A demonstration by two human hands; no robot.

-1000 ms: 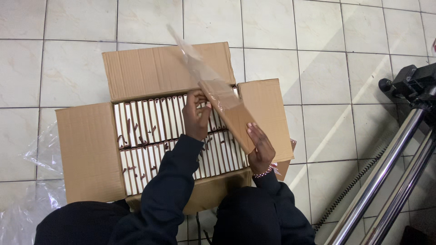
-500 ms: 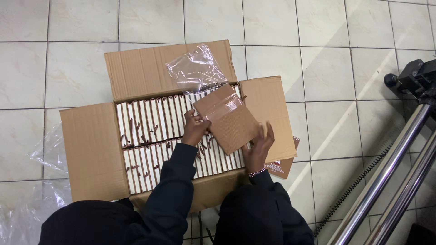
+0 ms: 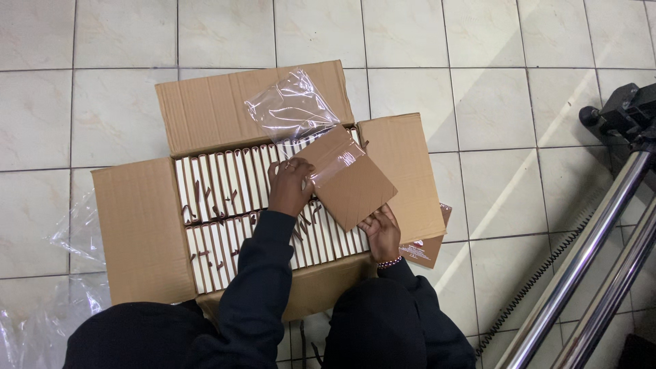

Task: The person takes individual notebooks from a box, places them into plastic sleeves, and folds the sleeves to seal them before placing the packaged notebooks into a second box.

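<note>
An open cardboard box (image 3: 140,232) stands on the tiled floor, packed with two rows of upright books showing pale page edges (image 3: 219,188). Above it I hold a brown book (image 3: 352,184) partly inside a clear plastic sleeve (image 3: 290,106). My left hand (image 3: 290,184) grips the book's left edge where the sleeve's mouth lies. My right hand (image 3: 380,231) holds the book's lower corner from below. The loose end of the sleeve sticks up over the box's back flap.
Crumpled clear plastic (image 3: 48,307) lies on the floor at the left. A metal tripod with shiny legs (image 3: 588,273) and a coiled cable (image 3: 529,301) stands at the right. Another brown book (image 3: 427,249) peeks out under the box's right flap.
The brown book has tilted from a steep upright slant to lie nearly flat over the box, and the plastic sleeve has slid up towards its far end. Both hands stayed on the book.
</note>
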